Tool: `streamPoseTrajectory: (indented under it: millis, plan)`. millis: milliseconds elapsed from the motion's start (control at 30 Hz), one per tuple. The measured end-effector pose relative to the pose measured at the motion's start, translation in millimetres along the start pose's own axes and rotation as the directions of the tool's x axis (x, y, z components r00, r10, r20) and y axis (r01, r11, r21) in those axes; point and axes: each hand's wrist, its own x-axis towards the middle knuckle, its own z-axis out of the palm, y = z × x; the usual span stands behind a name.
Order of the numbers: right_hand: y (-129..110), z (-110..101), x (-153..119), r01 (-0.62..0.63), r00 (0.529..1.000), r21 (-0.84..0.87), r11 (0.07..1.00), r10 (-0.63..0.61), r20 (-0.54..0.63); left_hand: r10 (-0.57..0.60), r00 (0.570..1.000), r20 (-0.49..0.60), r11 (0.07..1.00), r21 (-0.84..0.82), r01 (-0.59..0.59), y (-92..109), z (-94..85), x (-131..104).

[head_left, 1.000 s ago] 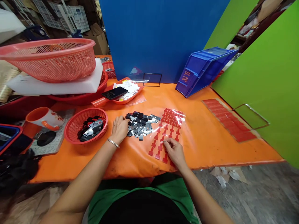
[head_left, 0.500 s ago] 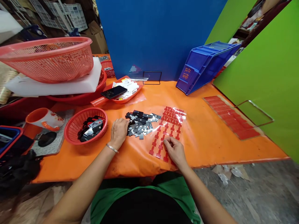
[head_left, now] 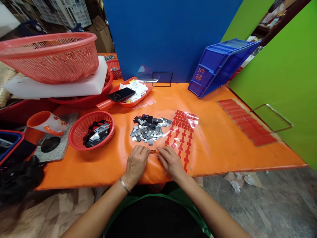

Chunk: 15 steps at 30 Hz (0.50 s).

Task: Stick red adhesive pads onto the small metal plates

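Both hands have left the pile [head_left: 148,129] and the sticker sheet [head_left: 183,132] and now meet at the near tabletop [head_left: 218,145] edge. The left hand [head_left: 136,162] and right hand [head_left: 170,162] each pinch one end of a small piece [head_left: 152,151], its long axis running left-right between the grips. The blue bin [head_left: 218,66] beyond the right hand bears orange characters, too small to read.

A single head-worn camera looks forward and down from above the person's chest, close over the near edge of the orange worktop [head_left: 223,145]. It faces 12 o'clock toward the blue panel [head_left: 168,36]. The green wall [head_left: 284,76] runs off at 2 o'clock, stacked red baskets [head_left: 49,56] sit at 10 o'clock, and both forearms enter from 6 o'clock.
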Motion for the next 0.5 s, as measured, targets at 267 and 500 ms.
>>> streamPoseTrajectory:
  millis: [267,500]
  plan:
    - [1.3,6.1,4.5,0.055,0.998,-0.058,0.997,-0.053,0.037,-0.020,1.000,-0.006,0.988,-0.155,0.019,-5.5,4.5,-5.8]
    - [-1.4,4.5,2.3,0.155,0.986,-0.127,0.980,-0.146,0.079,-0.045,0.999,-0.027,0.977,-0.209,0.039,-9.5,6.9,-7.4]
